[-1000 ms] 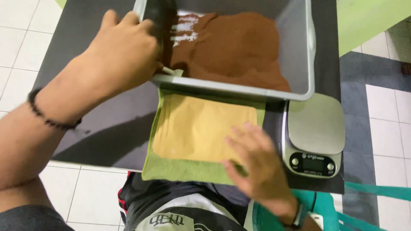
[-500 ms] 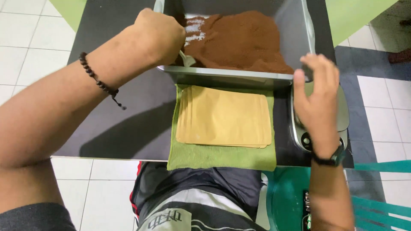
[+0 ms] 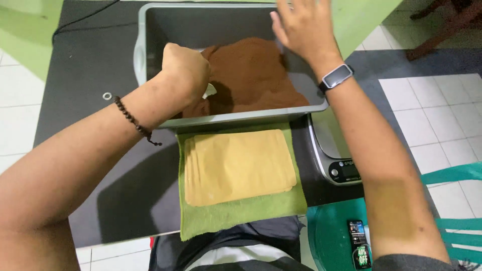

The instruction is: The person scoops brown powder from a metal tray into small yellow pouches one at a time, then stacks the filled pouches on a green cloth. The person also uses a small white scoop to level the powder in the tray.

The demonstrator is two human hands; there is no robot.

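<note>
The left hand (image 3: 187,68) has its fingers curled together around a small pale scoop (image 3: 209,91), dug into the brown powder (image 3: 251,75) inside the grey tub (image 3: 150,30) at the bench's far edge. The right hand (image 3: 301,27) hovers with fingers spread apart over the tub's far right corner. Tan pouches (image 3: 238,165) lie stacked on a green cloth (image 3: 241,213) at the near edge, a scale (image 3: 336,155) just beside them

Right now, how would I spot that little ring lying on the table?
Start at the big grey tub of brown powder on the dark table. Look just left of its rounded left rim, beyond the left hand. The small ring lies alone there, the only pale thing on that bare dark stretch.
</note>
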